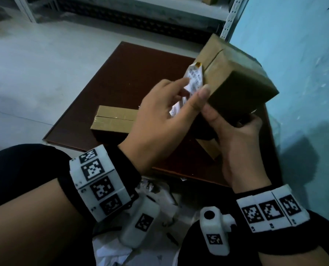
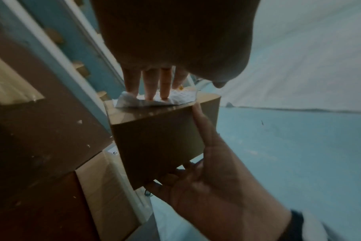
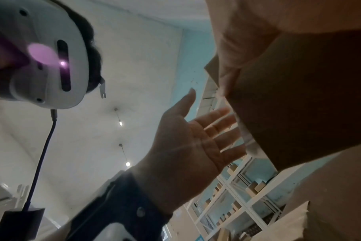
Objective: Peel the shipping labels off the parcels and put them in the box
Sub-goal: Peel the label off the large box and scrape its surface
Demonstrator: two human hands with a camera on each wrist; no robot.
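Note:
A brown cardboard parcel (image 1: 236,73) is held tilted above the table. My right hand (image 1: 232,129) grips its lower end, fingers curled underneath and thumb up along its edge. A white, crumpled shipping label (image 1: 193,81) lies on the parcel's taped face, its edges lifted. My left hand (image 1: 179,87) rests on the label with straight fingers and the thumb held apart. In the left wrist view the fingertips (image 2: 153,91) press on the label (image 2: 181,97) atop the parcel (image 2: 155,143). The right wrist view shows the left palm (image 3: 188,140) flat and open against the parcel (image 3: 299,97).
A second taped parcel (image 1: 113,120) lies on the dark brown table (image 1: 133,73), and another cardboard box (image 1: 209,148) sits under my right hand. Crumpled white paper (image 1: 159,191) lies below the table's near edge. A blue wall (image 1: 303,73) is close on the right, and metal shelving (image 1: 228,18) stands behind.

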